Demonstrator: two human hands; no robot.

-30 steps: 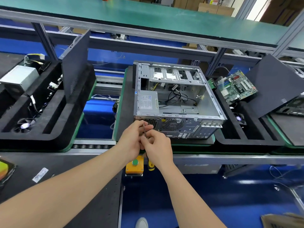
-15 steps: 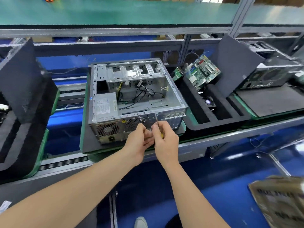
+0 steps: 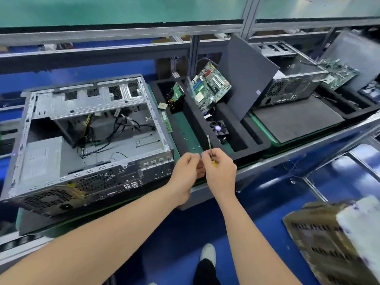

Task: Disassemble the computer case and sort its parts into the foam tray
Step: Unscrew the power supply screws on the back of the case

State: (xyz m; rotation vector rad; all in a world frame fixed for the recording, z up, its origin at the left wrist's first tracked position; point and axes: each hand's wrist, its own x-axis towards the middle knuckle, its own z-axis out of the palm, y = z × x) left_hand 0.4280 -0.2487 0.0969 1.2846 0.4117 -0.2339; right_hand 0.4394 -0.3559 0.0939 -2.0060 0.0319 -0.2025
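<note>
computer case (image 3: 86, 103) open-sided, lying left of foam tray (image 3: 259, 140). right hand (image 3: 221, 171) gripping screwdriver (image 3: 210, 148), shaft up. left hand (image 3: 186, 171) pinched against it, contents untellable.

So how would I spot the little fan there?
Find the open grey metal computer case; right of it sits a black foam tray. In front of its leaning green circuit board lies the small square black fan, the only part with a pale round hub.
</note>
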